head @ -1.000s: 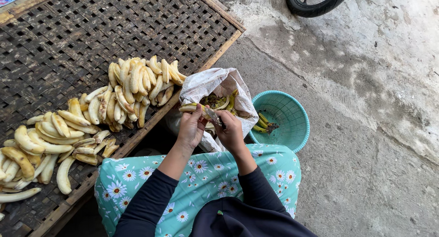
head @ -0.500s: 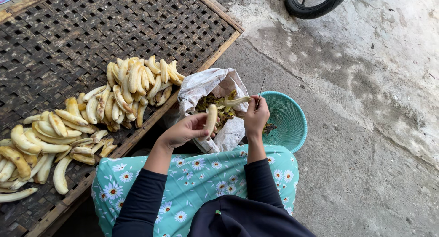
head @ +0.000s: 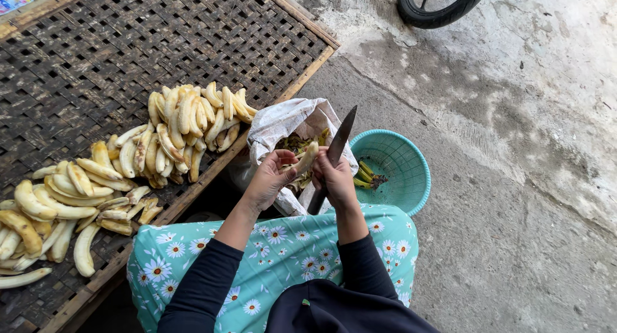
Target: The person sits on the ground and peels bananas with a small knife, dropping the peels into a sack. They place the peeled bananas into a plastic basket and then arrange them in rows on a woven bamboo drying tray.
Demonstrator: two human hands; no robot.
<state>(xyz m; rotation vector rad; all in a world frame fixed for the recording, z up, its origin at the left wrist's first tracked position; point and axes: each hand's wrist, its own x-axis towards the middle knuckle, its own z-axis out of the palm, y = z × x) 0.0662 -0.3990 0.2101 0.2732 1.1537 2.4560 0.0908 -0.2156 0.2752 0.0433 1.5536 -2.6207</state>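
The peeled banana lies clamped in the left hand fingers, above the white sack. The right hand, touching it, grips a knife blade-up.

White sack beside basket, colourful packet top-left corner

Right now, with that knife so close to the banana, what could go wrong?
1. The knife in the right hand stands blade-up right beside the left hand, so a slip might nick its fingers.
2. The peeled banana is pinched at one end only; it could snap or drop into the white bag of peels.
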